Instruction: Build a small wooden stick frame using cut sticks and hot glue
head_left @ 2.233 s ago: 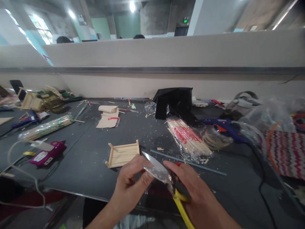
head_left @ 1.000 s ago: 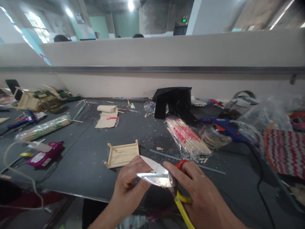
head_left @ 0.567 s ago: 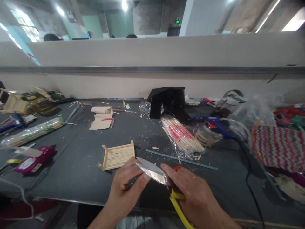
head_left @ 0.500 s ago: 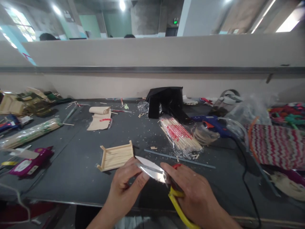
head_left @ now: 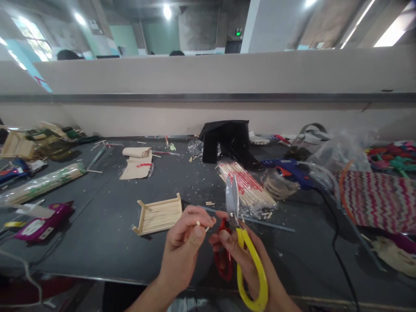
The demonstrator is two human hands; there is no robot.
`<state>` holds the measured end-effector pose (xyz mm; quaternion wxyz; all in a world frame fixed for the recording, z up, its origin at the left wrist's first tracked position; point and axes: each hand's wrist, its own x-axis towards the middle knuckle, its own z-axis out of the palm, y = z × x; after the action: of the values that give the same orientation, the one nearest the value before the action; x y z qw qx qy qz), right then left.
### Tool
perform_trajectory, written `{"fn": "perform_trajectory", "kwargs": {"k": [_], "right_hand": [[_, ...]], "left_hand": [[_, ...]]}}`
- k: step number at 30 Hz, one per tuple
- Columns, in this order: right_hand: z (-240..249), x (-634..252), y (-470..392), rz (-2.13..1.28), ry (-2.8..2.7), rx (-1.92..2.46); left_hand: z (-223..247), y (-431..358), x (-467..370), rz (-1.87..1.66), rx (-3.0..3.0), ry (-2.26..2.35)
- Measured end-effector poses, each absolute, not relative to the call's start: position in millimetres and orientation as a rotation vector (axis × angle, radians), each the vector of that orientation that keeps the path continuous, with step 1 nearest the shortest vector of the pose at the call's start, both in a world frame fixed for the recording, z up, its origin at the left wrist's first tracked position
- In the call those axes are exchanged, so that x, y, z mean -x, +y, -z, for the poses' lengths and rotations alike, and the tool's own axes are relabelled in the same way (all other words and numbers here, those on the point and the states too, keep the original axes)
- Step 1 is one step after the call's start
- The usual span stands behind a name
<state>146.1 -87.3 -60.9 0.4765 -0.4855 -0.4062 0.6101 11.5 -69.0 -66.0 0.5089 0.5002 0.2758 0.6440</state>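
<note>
My left hand (head_left: pixel 183 245) is closed, pinching a short wooden stick (head_left: pixel 198 223) between thumb and fingers; only its pale cut end shows. In my right hand (head_left: pixel 253 255) is a pair of scissors (head_left: pixel 232 201) with one yellow and one red handle. Their blades point up and away from me, slightly apart. Left of my hands lies a small tray-like frame (head_left: pixel 159 216) made of wooden sticks, with short posts at its corners. Two or so cut stick pieces (head_left: pixel 209 203) rest just beyond my fingers.
A plastic pack of wooden sticks (head_left: pixel 248 184) lies ahead, by a blue glue gun (head_left: pixel 289 169) whose black cord runs down the right. A purple glue gun (head_left: pixel 43 223) is at left. Brown paper (head_left: pixel 134 168), a black folded object (head_left: pixel 225 138) and a thin grey strip (head_left: pixel 269 225) are there too.
The scissors have swung from pointing left at my left fingers to pointing upward, away from the stick. My left hand has shifted slightly right, and the stick's end now shows.
</note>
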Motion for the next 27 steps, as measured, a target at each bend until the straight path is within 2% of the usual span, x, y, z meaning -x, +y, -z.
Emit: {"fn": "perform_trajectory", "kwargs": {"k": [3,7,10,15,27], "right_hand": [[66,-149,-84,-1.323,-1.203,1.262],[76,-164,-82,-0.726,-1.726,1.237],[79,-173,-82,-0.493,-1.974,1.129],[76,-173,-84,-0.425,-2.13,1.159],[73,-166,-90,-0.368,-2.189,1.199]], "left_hand": [[68,-71,-9,-1.514,-1.186,0.741],[65,-70,6,-1.509,-1.363,0.89],[57,-68,16,-1.55,-1.515,0.95],[48,-68,21,-1.585,-1.604,0.998],[73,-73,25,-1.616,-1.615,1.126]]}}
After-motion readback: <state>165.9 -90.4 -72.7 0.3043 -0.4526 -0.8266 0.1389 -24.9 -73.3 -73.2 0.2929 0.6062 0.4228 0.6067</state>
